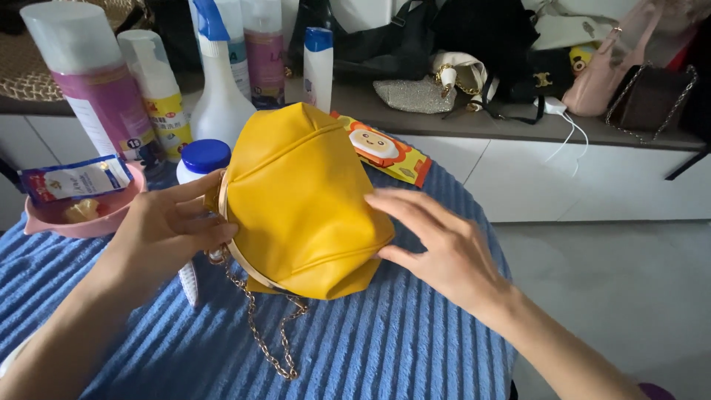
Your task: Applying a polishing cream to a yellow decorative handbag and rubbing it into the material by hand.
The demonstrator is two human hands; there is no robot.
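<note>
Yellow purse [304, 200] on blue-towelled tabletop [385, 348], chain [263, 337] trailing; looks soft, light, smooth-skinned, best gripped at its metal frame. Left hand [167, 230] pinches that frame edge; right hand [437, 244] lies open, fingers spread against the side.

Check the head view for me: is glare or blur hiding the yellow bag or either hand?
Head view: soft, even daylight; the yellow bag is sharp, with only a mild sheen and no blown-out glare. The left hand and right hand are crisp, with no motion blur. The frame edges bow slightly from the wide lens, and the tall bottle at top left looks a little soft.
</note>
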